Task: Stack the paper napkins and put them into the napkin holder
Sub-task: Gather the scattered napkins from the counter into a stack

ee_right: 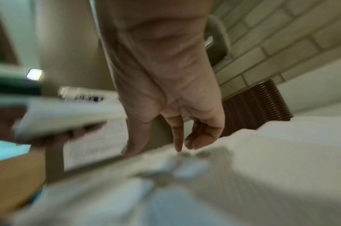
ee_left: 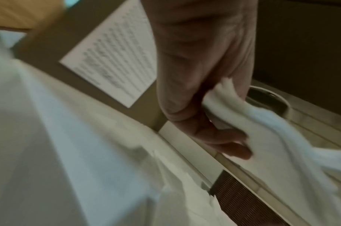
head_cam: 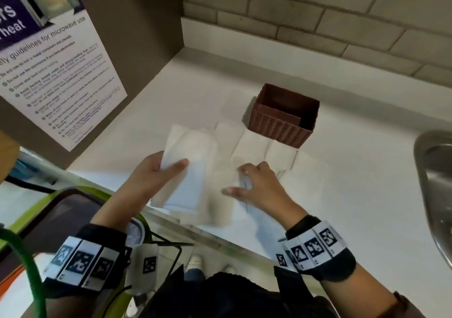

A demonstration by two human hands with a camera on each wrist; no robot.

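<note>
Napkins gathered in the left hand, more under the right.

A stack of napkins [head_cam: 186, 168] sat in the left hand [head_cam: 156, 173], thumb curled over its near edge and fingers beneath. Just beside it, the right hand [head_cam: 254, 183] pressed bent fingertips onto loose napkins [head_cam: 254, 144] lying on the counter [head_cam: 367, 171]. Beyond those fingertips stood the brown napkin holder [head_cam: 283, 119], holding only a divider panel inside, no napkins.
</note>
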